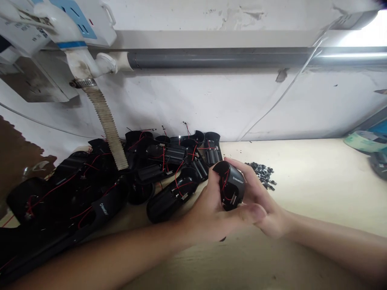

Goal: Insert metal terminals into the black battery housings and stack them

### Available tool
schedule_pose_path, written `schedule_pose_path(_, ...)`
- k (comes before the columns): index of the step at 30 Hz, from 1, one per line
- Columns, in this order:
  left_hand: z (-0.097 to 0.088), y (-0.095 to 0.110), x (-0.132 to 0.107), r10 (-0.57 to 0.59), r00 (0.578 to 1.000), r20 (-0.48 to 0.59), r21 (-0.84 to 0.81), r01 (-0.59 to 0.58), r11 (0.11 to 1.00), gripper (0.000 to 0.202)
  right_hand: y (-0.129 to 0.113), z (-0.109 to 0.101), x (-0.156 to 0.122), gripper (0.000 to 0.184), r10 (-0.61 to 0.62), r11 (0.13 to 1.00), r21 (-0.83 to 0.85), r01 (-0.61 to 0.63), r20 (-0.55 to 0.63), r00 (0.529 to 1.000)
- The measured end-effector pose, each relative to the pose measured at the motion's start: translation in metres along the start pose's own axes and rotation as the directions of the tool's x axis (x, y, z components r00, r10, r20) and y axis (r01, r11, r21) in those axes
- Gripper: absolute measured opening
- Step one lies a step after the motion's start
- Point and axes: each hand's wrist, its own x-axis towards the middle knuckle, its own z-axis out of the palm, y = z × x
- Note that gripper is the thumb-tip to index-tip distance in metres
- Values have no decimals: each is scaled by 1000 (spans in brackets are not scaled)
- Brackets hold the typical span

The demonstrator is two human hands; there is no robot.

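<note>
Black housing (230, 187) — gripped by left hand (205, 215) and right hand (261, 209), wired heap (166, 155) beside

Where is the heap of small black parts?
Head view: the black parts lie on the cream tabletop, beyond the right hand, right of the wired black housings.

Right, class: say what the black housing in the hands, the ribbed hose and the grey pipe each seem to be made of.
The black housing looks like moulded plastic, satin-matt, with no metal sheen. The ribbed hose looks like flexible plastic or rubber, dull and stained. The grey pipe looks like rigid PVC, smooth with a soft shine.
</note>
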Motion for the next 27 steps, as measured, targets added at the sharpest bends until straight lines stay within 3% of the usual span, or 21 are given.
schedule_pose_path(3,2,-4,-2,6,999,-39,13,-5,1000,62,-3,4,1,76,-71,996,-48,70,-21,997)
schedule_pose_path(11,5,1,-1,9,999,-41,-42,-11,999,57,-6,6,2,75,-68,986,-155,55,-78,995)
schedule_pose_path(15,0,0,1,3,1000,3,-98,-3,995,66,-1,2,7,79,-34,999,-21,33,-65,997)
schedule_pose_path(18,-7,0,1,-93,994,64,-160,102,982,65,1,-2,12,80,49,996,83,-44,-54,997)
schedule_pose_path(22,-12,-2,0,-202,977,67,-151,210,966,65,2,-5,14,79,97,978,189,-86,-52,994)
schedule_pose_path(24,-10,-4,-1,-212,976,51,-110,216,970,68,1,-6,14,81,130,956,268,-119,-24,991)
schedule_pose_path(27,-5,-9,0,-169,985,15,-88,170,981,58,-1,-7,15,85,197,915,361,-182,-6,980)
